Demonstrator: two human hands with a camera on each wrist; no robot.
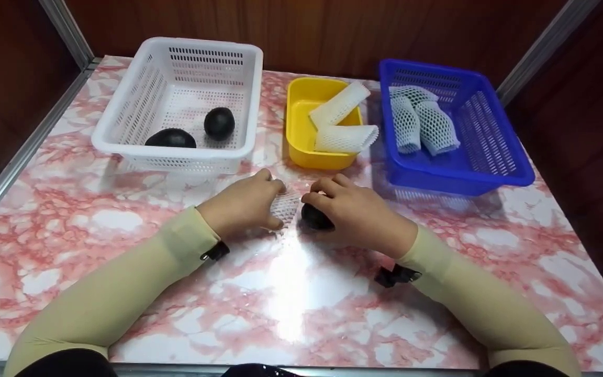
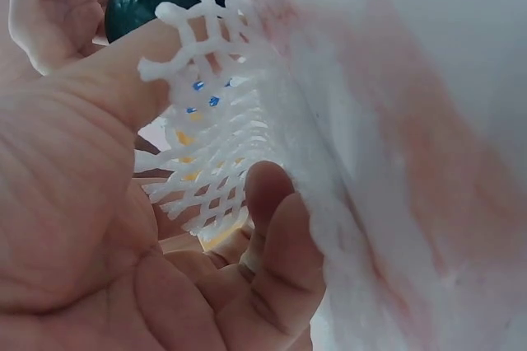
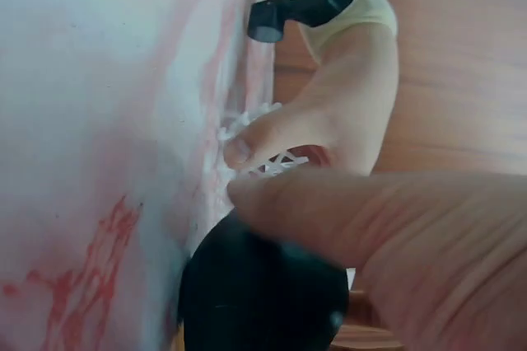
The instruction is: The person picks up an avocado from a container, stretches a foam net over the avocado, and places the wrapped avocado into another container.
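Observation:
My left hand point(image 1: 246, 204) holds a white foam net sleeve point(image 1: 285, 206) at the middle of the table. In the left wrist view its thumb and curled fingers are about the mesh point(image 2: 222, 145), whose open end spreads wide. Close by on the right, my right hand point(image 1: 356, 212) grips a dark avocado point(image 1: 314, 217), its fingers over the top and side. The right wrist view shows the thumb lying against this avocado point(image 3: 259, 293). The avocado faces the sleeve's open end, and a small gap parts them in the head view. The avocado's far side is hidden by the fingers.
A white basket point(image 1: 101, 125) at the back left contains two dark avocados point(image 1: 219, 124). Behind the hands, a yellow bin point(image 1: 297, 118) has foam net sleeves point(image 1: 344, 139) in it. The blue basket point(image 1: 453, 177) at right holds several net-covered items point(image 1: 435, 125).

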